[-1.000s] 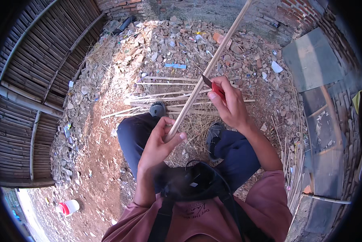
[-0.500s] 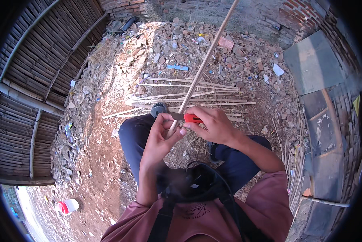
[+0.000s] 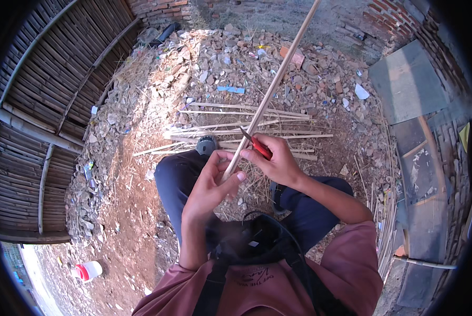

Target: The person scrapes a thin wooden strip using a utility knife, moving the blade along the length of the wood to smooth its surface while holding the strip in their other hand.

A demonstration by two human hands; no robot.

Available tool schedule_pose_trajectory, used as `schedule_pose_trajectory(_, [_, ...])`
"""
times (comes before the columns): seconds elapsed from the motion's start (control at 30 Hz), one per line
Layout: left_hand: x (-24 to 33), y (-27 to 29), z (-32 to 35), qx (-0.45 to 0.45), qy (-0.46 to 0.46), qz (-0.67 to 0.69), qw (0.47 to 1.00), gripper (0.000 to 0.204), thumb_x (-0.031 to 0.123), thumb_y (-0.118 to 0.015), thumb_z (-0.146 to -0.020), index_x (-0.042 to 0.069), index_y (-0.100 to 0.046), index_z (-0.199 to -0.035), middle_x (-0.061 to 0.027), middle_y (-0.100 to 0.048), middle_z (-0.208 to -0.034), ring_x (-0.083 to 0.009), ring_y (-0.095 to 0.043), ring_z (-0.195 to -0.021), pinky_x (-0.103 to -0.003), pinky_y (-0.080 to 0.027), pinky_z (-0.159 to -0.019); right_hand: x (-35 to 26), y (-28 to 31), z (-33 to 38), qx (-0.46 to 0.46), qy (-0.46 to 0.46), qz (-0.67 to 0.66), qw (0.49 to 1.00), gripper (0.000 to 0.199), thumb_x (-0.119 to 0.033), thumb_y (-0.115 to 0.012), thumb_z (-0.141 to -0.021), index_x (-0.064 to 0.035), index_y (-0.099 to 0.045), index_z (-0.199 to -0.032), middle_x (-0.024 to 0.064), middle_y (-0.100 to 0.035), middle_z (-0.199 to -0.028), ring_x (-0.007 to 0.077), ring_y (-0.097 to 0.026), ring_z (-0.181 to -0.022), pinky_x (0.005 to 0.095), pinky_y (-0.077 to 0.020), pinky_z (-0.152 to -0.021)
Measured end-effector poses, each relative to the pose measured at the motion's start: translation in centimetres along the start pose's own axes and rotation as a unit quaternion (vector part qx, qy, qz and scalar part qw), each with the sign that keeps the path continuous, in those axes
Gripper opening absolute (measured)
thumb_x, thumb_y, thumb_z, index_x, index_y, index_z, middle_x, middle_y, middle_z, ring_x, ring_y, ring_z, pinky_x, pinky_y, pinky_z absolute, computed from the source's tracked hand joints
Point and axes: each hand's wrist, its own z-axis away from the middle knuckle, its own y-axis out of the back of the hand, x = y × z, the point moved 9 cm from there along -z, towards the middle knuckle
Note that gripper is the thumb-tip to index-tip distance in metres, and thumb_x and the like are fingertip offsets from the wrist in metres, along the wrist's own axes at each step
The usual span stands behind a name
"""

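Pale wood-coloured strip [image 3: 278, 78], long and thin: main item on my feed. Runs at a slant from the left hand up and away to the right, out past the top edge of my view. Near end sits in front of the torso, between the knees.

Left hand [image 3: 207, 188]: closed round the strip near its lower end, thumb on the right side, fingers behind. Right hand [image 3: 280, 164]: gripping a red-handled knife [image 3: 261, 147], dark blade pointing up-left and lying across the strip, a bit above the left hand. Right thumb is right by the strip; I can't tell whether it touches. Can't tell from here whether the blade bites in.

Below the held piece, more thin strips [image 3: 312, 136] lie on the ground, mostly crosswise, some overlapping, near the left shoe [image 3: 207, 145]. Rubble [image 3: 215, 55] spreads beyond them, with a flat blue scrap [image 3: 230, 89] on it. Slatted wall [image 3: 51, 73] on my left, grey-green panel [image 3: 409, 79] on the right, red-and-white container [image 3: 90, 270] lower left.
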Motion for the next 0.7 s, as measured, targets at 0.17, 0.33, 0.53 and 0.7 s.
schedule_pose_trajectory(0.17, [-2.1,-0.1,1.0,-0.085,0.057,-0.1,0.99,0.021,0.025,-0.059,-0.112,0.005,-0.059,-0.122,0.0044,-0.053,-0.078,-0.0021,-0.044,-0.061,-0.021,-0.034,-0.053,-0.1,2.6,-0.6,0.076,-0.008,-0.037,0.996,0.032,-0.031,-0.077,-0.1,-0.0006,-0.065,-0.097,0.002,-0.049,-0.064,0.0085,-0.041,-0.06,0.0332,-0.0353,-0.055])
schedule_pose_trajectory(0.33, [-2.0,-0.1,0.4,-0.069,-0.015,-0.118,0.991,0.029,0.033,-0.051,-0.116,0.006,-0.062,-0.115,0.0101,-0.041,-0.071,-0.0011,-0.032,-0.056,-0.023,-0.025,-0.051,-2.6,3.3,-0.8,0.01,0.051,0.086,0.995,0.036,-0.036,-0.069,-0.103,-0.0004,-0.065,-0.109,0.0107,-0.064,-0.074,0.0231,-0.062,-0.063,0.0382,-0.0471,-0.062])
schedule_pose_trajectory(0.53, [-0.9,-0.1,0.1,-0.015,-0.008,-0.007,1.0,0.036,0.038,-0.047,-0.117,0.006,-0.062,-0.116,0.0103,-0.04,-0.069,-0.001,-0.033,-0.057,-0.022,-0.024,-0.051,-3.2,0.9,0.0,-0.024,0.111,0.102,0.988,0.025,-0.029,-0.066,-0.105,-0.0057,-0.067,-0.116,0.0111,-0.076,-0.097,0.0294,-0.077,-0.08,0.0396,-0.0583,-0.07])
schedule_pose_trajectory(0.7, [-0.5,0.3,-0.2,-0.016,-0.055,-0.042,0.997,0.034,0.037,-0.045,-0.117,0.007,-0.058,-0.124,0.0083,-0.044,-0.075,-0.0023,-0.034,-0.059,-0.021,-0.027,-0.053,-4.0,-0.4,0.6,-0.031,0.17,0.178,0.969,0.02,-0.026,-0.071,-0.102,-0.0086,-0.066,-0.108,0.0064,-0.075,-0.091,0.0281,-0.075,-0.074,0.0403,-0.0576,-0.061])
